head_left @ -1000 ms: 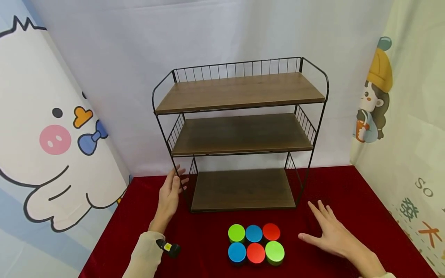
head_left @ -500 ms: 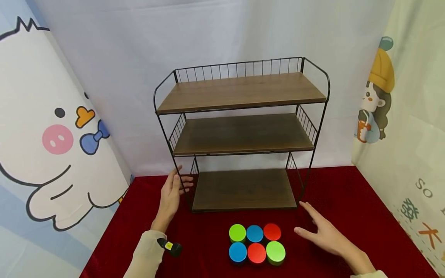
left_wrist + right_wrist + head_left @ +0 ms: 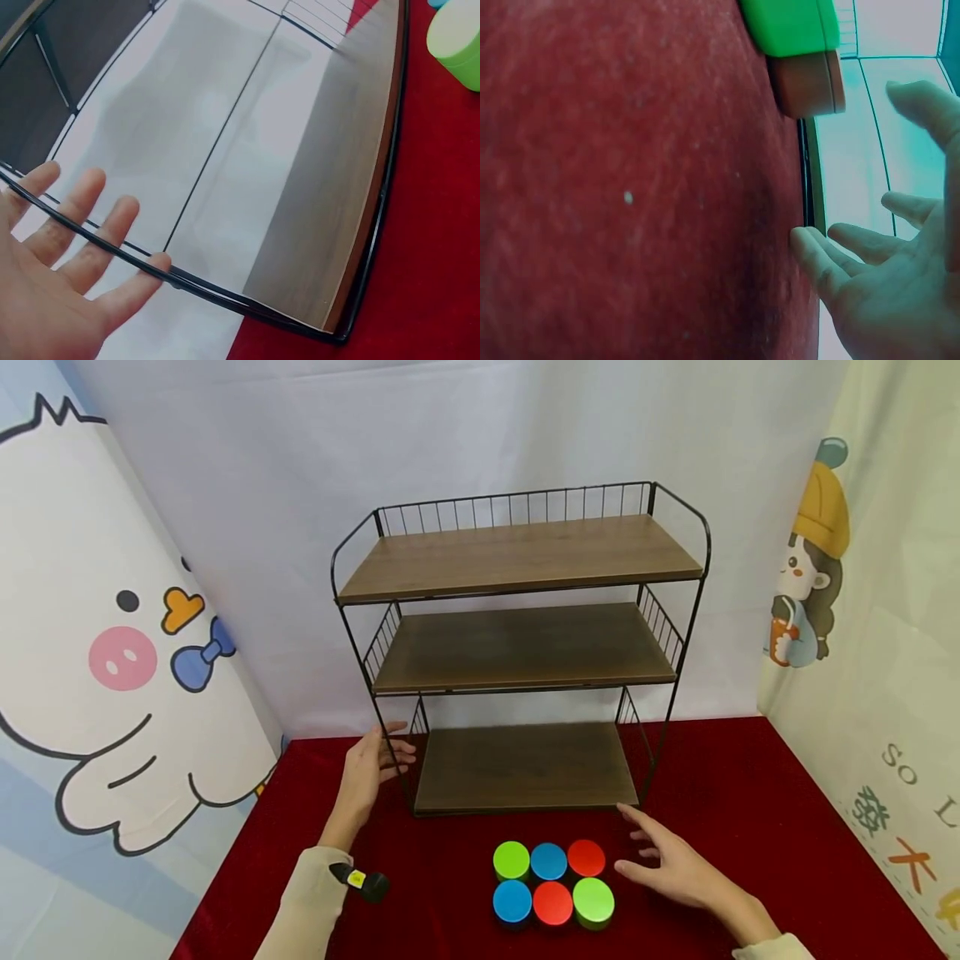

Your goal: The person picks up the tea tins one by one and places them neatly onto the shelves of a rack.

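Note:
A three-tier rack (image 3: 517,556) with brown wood-look boards and a black wire frame stands in the middle of the head view. My left hand (image 3: 365,768) is at its lower left side post, fingers extended past the black bar; whether they press on it I cannot tell. In front of the rack, short round tubs with coloured lids form two rows: green (image 3: 512,862), blue (image 3: 548,862) and red (image 3: 587,858) behind, blue (image 3: 512,902), red (image 3: 552,903) and green (image 3: 593,902) in front. To their right hovers my right hand (image 3: 678,864), fingers loosely extended, holding nothing.
Dark red cloth (image 3: 442,893) covers the table. A pale curtain (image 3: 525,427) hangs behind the rack. Printed cloths with a cartoon bird (image 3: 67,568) and a cartoon child (image 3: 806,568) flank the left and right sides.
My right hand has moved left, closer to the tubs and the rack's lower right corner. The left hand stays at the left post, its fingers slightly shifted. Rack and tubs have not moved.

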A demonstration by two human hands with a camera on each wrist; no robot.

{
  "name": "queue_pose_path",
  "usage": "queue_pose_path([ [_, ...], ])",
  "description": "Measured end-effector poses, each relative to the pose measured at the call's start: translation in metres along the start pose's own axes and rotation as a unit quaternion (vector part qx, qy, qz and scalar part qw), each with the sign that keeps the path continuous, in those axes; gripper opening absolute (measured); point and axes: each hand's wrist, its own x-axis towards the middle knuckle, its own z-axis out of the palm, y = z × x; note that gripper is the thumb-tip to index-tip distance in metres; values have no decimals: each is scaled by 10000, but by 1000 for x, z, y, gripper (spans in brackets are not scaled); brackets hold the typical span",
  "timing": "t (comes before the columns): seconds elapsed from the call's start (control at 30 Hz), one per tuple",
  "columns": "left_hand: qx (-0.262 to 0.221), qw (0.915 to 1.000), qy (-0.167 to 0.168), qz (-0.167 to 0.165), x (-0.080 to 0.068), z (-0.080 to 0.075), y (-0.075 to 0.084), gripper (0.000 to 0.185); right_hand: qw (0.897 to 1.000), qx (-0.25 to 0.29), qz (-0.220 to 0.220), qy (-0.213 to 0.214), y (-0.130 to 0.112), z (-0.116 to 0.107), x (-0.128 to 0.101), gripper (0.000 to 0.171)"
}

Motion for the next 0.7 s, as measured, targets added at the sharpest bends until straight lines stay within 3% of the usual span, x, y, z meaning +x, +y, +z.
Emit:
queue_pose_path([
  [0.3, 121, 9991, -138, -387, 0, -1, 7, 74, 9984, 173, -166, -510, -2, 11, 8, 76],
  [0.7, 257, 9983, -192, -493, 1, -2, 8, 76, 9966, 145, -384, -709, -6, 16, 15, 69],
])
